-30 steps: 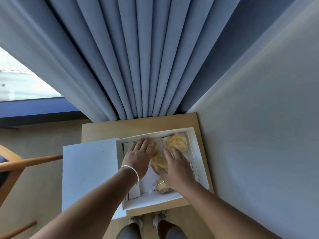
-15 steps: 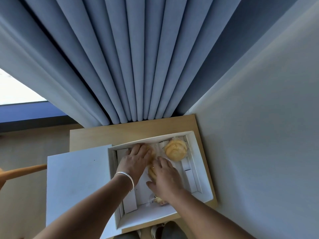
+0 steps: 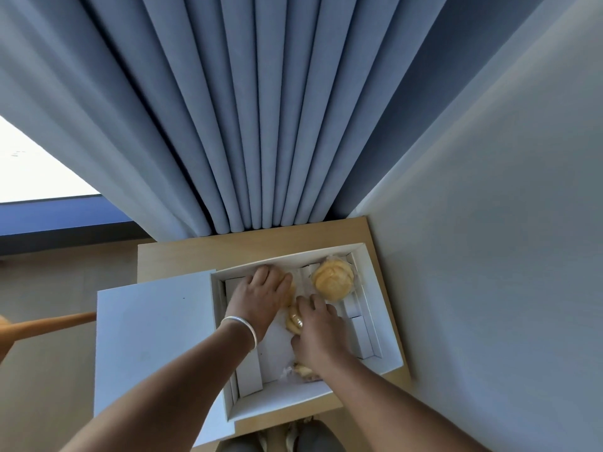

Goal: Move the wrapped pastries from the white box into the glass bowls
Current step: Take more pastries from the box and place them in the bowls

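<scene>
The open white box (image 3: pixel 378 308) lies on a small wooden table. My left hand (image 3: pixel 261 298), with a silver bangle on the wrist, is cupped over a wrapped pastry (image 3: pixel 291 290) at the box's far left; only the pastry's edge shows. My right hand (image 3: pixel 318 334) curls around a second wrapped pastry (image 3: pixel 293 321) in the middle of the box. A third round golden pastry (image 3: pixel 332 282) sits untouched in the far right corner. A fourth pastry (image 3: pixel 303 371) lies near the front wall, partly hidden under my right wrist. No glass bowls are in view.
The box's white lid (image 3: pixel 153 337) lies flat to the left, overhanging the wooden table (image 3: pixel 202 256). Blue curtains (image 3: pixel 261 125) hang right behind the table and a pale wall (image 3: pixel 489 288) bounds its right side. An orange wooden chair rail (image 3: pixel 49 324) sticks in from the left.
Both hands stayed in the box. The left hand slid toward the far left pastry, the right hand drew back over the middle pastry and curled its fingers. The view shifted slightly.
</scene>
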